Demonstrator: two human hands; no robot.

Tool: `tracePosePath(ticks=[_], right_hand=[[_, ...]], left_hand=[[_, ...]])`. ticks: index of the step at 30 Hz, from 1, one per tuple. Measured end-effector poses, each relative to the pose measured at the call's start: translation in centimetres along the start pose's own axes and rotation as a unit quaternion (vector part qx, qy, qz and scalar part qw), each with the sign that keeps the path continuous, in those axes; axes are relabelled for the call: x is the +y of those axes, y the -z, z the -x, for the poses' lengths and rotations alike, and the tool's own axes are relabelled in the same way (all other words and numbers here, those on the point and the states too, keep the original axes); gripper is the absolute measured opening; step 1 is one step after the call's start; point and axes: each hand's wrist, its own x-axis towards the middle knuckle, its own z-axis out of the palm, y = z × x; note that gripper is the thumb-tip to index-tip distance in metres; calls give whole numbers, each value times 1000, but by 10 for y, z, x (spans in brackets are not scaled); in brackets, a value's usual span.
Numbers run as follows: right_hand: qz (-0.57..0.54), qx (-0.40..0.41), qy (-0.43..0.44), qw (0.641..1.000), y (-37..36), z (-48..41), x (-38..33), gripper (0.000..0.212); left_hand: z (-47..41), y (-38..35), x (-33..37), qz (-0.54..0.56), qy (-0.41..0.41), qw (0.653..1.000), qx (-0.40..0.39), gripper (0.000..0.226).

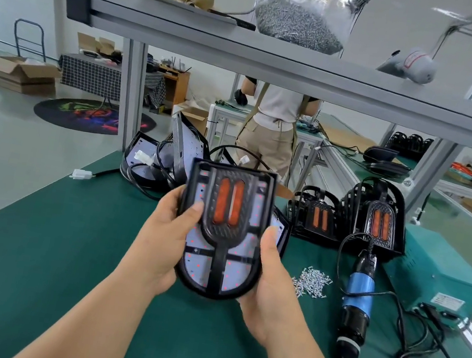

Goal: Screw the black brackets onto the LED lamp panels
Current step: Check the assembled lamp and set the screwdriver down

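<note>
While the lamp panel (196, 266) is held up above the green bench (61, 243), the left hand (167, 239) grips its left edge, thumb on the black bracket (220, 238), and the right hand (270, 281) grips its lower right edge. Loose screws (311, 280) and a screwdriver (359, 293) lie on the bench to their right.

Your bracket (220, 234) is black plastic, weave-textured (slightly glossy); your panel (197, 269) shows a matt white face; the mat (43, 256) is matt green; the screws (311, 282) are shiny metal.
</note>
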Motion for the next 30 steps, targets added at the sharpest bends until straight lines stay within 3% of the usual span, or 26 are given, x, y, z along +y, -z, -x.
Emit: tracePosePath(ticks=[4, 8, 11, 15, 20, 23, 28, 30], right_hand=[[30, -4, -131, 991, 8, -3, 0, 91], [5, -18, -200, 980, 4, 1, -1, 67], [-53, -25, -214, 975, 1, 1, 3, 66], [-115, -44, -179, 976, 3, -2, 1, 59], [-156, -52, -92, 982, 5, -1, -3, 62], [-125, -48, -73, 988, 7, -2, 0, 57], [-17, 23, -8, 1000, 11, -5, 5, 46], [10, 64, 27, 998, 5, -4, 9, 43]], left_hand=[[-4, 5, 2, 131, 1, 990, 53, 25], [-5, 4, 1, 173, -6, 982, 77, 22], [-4, 3, 0, 195, 15, 978, 69, 23], [-2, 1, 0, 196, 22, 980, 42, 38], [-2, 2, 0, 95, 8, 995, 8, 33], [0, 0, -2, -19, -29, 999, -7, 39], [0, -1, -5, -91, -26, 995, 22, 41], [0, -2, -8, -98, -10, 993, 71, 64]])
